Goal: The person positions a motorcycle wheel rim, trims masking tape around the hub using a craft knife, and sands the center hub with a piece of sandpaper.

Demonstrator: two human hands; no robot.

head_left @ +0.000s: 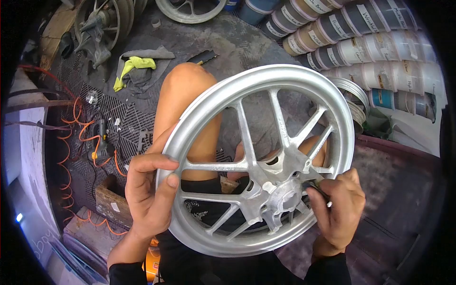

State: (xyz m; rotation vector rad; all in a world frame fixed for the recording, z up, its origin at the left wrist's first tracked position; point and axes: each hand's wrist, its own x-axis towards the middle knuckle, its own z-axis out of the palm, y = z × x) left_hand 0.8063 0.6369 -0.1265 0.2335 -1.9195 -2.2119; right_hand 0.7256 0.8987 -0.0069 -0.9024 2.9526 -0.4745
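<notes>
A bare silver alloy wheel rim [285, 71] with paired spokes is tilted above my lap. My left hand [151, 194] grips its left edge, thumb in front and fingers around the outer lip. Close to the central hub [285, 194], my right hand [339, 204] is closed, thumb and fingers pinched on a small, thin, dark thing with a pale end. The fingers cover most of it, so its kind is unclear. It meets the spokes just right of the hub.
Labelled tubs [365, 52] are stacked at the upper right. More wheels [192, 12] lie at the back. A yellow-green cloth [135, 69] is on the floor mat, near an orange coiled air hose [66, 185] and an air gun [100, 142]. A wooden block [114, 202] stands left.
</notes>
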